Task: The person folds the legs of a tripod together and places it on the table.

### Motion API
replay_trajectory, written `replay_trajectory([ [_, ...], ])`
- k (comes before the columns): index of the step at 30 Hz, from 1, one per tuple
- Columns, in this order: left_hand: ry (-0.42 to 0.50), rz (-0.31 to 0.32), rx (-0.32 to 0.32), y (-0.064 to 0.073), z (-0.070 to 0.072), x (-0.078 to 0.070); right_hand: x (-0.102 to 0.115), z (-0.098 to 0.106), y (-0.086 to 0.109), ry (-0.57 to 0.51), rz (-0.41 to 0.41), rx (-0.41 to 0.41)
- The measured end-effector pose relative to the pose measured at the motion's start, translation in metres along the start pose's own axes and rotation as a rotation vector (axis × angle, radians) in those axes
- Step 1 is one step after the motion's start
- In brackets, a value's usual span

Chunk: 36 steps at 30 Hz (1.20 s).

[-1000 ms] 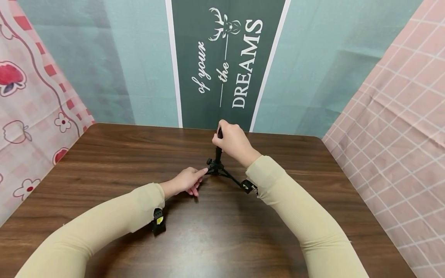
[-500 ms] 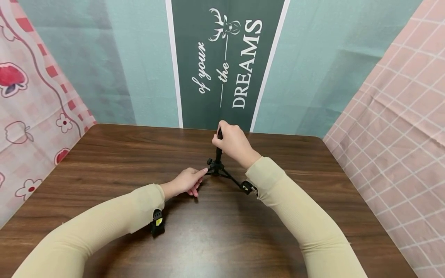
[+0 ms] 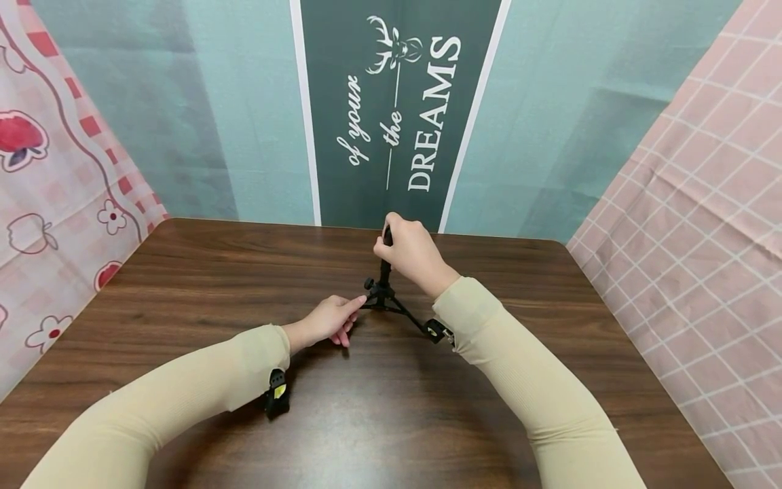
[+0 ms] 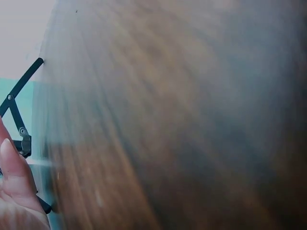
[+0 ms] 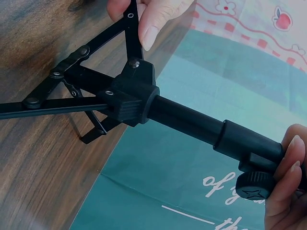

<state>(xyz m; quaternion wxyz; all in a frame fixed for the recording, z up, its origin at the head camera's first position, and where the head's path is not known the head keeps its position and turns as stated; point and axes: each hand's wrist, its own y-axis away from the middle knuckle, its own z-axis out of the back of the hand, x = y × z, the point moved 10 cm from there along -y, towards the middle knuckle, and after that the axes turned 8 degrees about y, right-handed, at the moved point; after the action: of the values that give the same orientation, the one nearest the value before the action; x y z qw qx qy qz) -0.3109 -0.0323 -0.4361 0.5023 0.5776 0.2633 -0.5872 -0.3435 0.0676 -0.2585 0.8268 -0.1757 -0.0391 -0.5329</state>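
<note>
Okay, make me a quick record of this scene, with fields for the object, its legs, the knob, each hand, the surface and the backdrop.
Object: black tripod stand
Legs: spread, joined by hinged braces; whether every foot touches the surface cannot be told
Knob: round, black, star-marked, on the column near the right hand's fingers
Left hand: pinches one leg between thumb and fingers
Right hand: grips the upper column
Surface: brown wood-grain table
Backdrop: dark green panel with white lettering, including "DREAMS"
</note>
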Motion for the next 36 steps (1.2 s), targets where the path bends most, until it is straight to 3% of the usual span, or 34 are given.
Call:
replay_trajectory([
  [24, 0.036, -0.004, 0.020, -0.002, -0.006, 0.000, -0.003, 0.003, 0.003, -0.004, 0.000, -0.005],
  [29, 0.065, 0.045, 0.056, -0.001, -0.009, 0.001, -0.002, 0.003, 0.002, 0.004, 0.012, -0.013],
  [36, 0.176, 0.197, 0.115, 0.005, -0.015, 0.008, -0.002, 0.004, 0.003, 0.010, 0.010, -0.016],
])
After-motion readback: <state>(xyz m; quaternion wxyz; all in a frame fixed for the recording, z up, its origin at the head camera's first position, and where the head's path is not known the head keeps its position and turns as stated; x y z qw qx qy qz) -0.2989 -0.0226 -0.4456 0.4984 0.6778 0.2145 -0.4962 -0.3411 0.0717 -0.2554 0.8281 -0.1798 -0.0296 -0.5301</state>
